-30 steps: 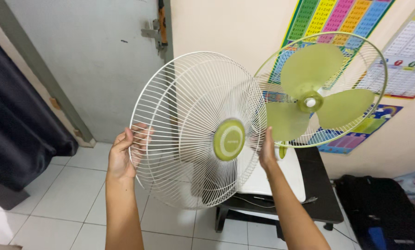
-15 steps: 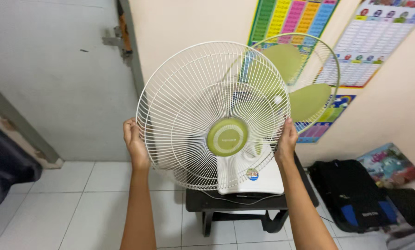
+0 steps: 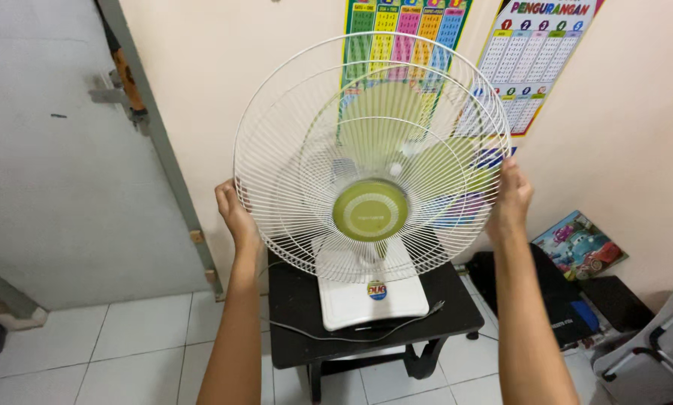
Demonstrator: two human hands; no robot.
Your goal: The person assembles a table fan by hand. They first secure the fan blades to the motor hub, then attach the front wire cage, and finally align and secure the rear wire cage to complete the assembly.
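Cream-painted wall (image 3: 621, 150) fills the background, with a grey door (image 3: 44, 150) and its grey frame to the left and white floor tiles (image 3: 141, 337) below. Against the wall stands a low black table (image 3: 299, 315) carrying a white fan with a white base (image 3: 374, 300) and pale green blades (image 3: 426, 150); a thin cord (image 3: 329, 334) trails across the tabletop.

Held up in front of the fan is a round white wire fan guard with a green centre disc (image 3: 372, 211). It faces the camera, its flat face roughly parallel to the wall, and it lies directly between the two hands. The left hand (image 3: 235, 214) wraps its fingers over the rim at the lower left edge, while the right hand (image 3: 510, 196) closes on the rim at the right edge, slightly higher. Both hands touch the guard, so neither is nearer; the guard's centre sits just in front of the fan's hub, with the blades showing through the wires behind it and a little up and to the right. Whether the guard touches the rear cage cannot be told.

Two rectangular paper charts hang on the wall above: one (image 3: 404, 22) in columns of green, yellow, pink and blue, directly behind the guard's top, and another (image 3: 535, 60) white with coloured round markers, tilted, to its right. Near the floor on the right, a colourful picture board showing cartoon cars (image 3: 588, 244) leans against the wall, beside a black bag (image 3: 569, 307). A small round multicoloured sticker (image 3: 376, 290) sits on the fan's base.
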